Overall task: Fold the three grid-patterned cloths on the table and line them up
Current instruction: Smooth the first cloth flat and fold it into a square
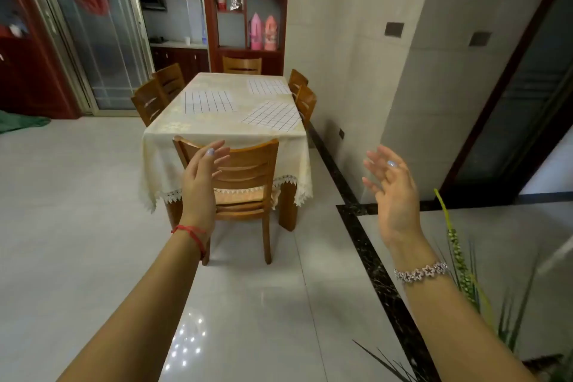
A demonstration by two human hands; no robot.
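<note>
One head-worn wide-angle view, looking forward and down from well back; the table (pixel 214 124) sits at twelve o'clock.

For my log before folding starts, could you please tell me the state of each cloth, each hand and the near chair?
White grid-patterned cloth on the left: spread flat, unfolded.
White grid-patterned cloth at the far right: spread flat, unfolded.
White grid-patterned cloth at the near right: spread flat, unfolded, askew.
Left hand: open, holding nothing.
Right hand: open, holding nothing.
Near wooden slat-backed chair: pushed in.
</note>
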